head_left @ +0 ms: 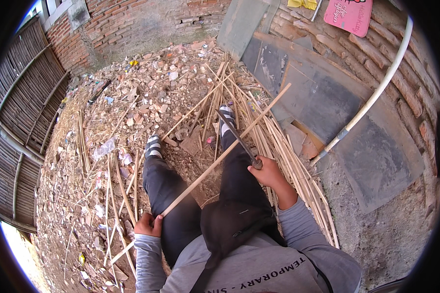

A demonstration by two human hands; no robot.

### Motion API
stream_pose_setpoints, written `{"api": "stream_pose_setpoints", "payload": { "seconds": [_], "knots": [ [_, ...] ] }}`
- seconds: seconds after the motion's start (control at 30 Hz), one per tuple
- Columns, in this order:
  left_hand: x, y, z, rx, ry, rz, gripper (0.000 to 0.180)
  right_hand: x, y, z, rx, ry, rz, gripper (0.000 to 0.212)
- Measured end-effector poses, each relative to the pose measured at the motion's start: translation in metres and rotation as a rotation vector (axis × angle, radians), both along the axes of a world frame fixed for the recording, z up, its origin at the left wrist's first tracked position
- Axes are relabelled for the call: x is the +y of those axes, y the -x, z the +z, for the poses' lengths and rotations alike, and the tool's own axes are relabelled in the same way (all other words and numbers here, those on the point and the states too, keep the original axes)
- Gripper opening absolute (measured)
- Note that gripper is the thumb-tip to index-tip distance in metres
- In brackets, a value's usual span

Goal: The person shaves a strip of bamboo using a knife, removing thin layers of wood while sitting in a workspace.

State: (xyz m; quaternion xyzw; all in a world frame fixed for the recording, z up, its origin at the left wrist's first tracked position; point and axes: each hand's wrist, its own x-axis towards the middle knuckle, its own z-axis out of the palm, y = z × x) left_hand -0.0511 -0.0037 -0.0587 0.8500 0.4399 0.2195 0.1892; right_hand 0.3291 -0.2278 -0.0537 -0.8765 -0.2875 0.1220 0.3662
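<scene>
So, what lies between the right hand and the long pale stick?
In the head view, the knife's handle and lower blade bridge that stretch, with the right trouser leg beneath.

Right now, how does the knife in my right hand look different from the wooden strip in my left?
The knife is dark, while the wooden strip is pale tan. The knife looks much shorter than the strip. From your right hand, the knife points up and left; from your left hand, the strip slants up and right. Both are narrow and handheld.
</scene>
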Motion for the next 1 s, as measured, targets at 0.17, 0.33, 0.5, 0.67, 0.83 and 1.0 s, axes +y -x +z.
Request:
{"api": "stream_pose_setpoints", "payload": {
  "seconds": [0.17, 0.33, 0.5, 0.67, 0.83, 1.0],
  "knots": [
    [0.000, 0.001, 0.004, 0.014, -0.016, -0.012, 0.039, -0.001, 0.005, 0.002, 0.031, 0.026, 0.072, 0.037],
    [0.001, 0.000, 0.000, 0.004, -0.012, -0.008, 0.041, -0.006, -0.002, 0.015, -0.027, 0.062, 0.093, 0.036],
    [0.002, 0.002, -0.003, 0.000, -0.004, 0.002, 0.042, 0.001, -0.002, 0.015, 0.025, 0.022, -0.007, 0.043],
    [-0.001, 0.001, 0.001, 0.001, -0.029, -0.005, 0.042, 0.001, 0.000, -0.006, -0.015, 0.015, 0.011, 0.047],
    [-0.001, 0.001, 0.003, 0.023, -0.059, 0.001, 0.042, -0.002, 0.004, 0.004, 0.026, 0.061, 0.038, 0.046],
    [-0.001, 0.001, 0.002, -0.005, -0.048, -0.011, 0.041, -0.011, -0.011, 0.011, -0.044, 0.079, 0.058, 0.047]
  ]
}}
